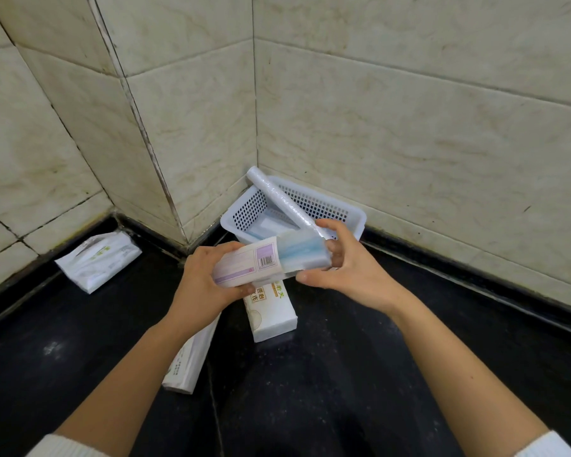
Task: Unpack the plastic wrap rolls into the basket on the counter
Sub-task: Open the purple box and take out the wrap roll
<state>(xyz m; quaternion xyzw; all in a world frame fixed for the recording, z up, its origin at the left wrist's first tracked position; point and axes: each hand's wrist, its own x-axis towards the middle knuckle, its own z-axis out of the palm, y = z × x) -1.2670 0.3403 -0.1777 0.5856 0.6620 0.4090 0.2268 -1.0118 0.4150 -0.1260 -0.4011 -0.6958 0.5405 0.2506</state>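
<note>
- The left hand [208, 278] is closed around the near end of a white package [248, 263] with a purple label and a barcode; the thumb lies under it and the fingers wrap over the top.
- The right hand [346, 265] grips the far end of this package, where bluish-white folded plastic wrap [302, 252] comes out of the opening. Its thumb presses from below and its fingers curl over the top.
- Both hands hold the package in the air, above the counter and just in front of the basket.
- The white basket [356, 222] with a perforated wall stands in the corner of the counter, touching or almost touching the tiled wall [409, 127].
- One plastic wrap roll [279, 199] lies slanted in the basket; its upper end leans on the back corner of the rim and its lower end disappears behind the right fingers.
- Something flat and pale lies on the basket floor; it may be another wrap item, but I cannot tell from this view.
- Under the hands, a white box [272, 316] with printed characters lies on the black counter [343, 374].
- A second white box [188, 361] lies partly under the left forearm.
- A soft white packet [98, 260] lies well apart at the left, near the wall.
- White sleeve cuffs show at both bottom corners.
</note>
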